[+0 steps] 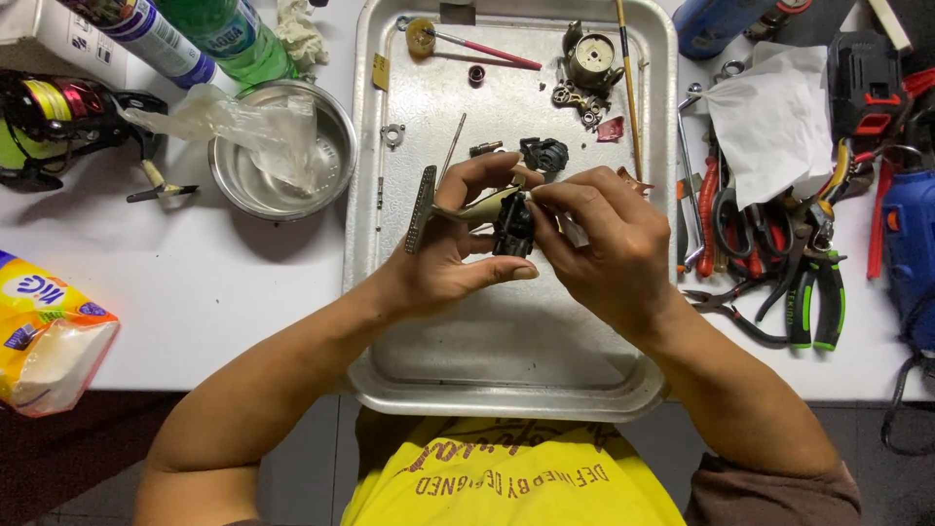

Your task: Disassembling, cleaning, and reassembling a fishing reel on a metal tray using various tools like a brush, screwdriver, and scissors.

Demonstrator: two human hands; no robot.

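Over a metal tray, my left hand holds a small black mechanical part, with a flat grey toothed handle sticking out to its left. My right hand pinches at the top of the same black part with fingertips closed; a thin metal piece shows below its fingers. On the tray's far end lie a black housing piece, a round metal gear assembly, a small red-handled brush, a thin wooden stick and a few small rings and screws.
Left of the tray stand a steel bowl holding a plastic bag, bottles, a fishing reel and a tissue pack. To the right lie pliers and scissors, a white cloth and a blue power tool.
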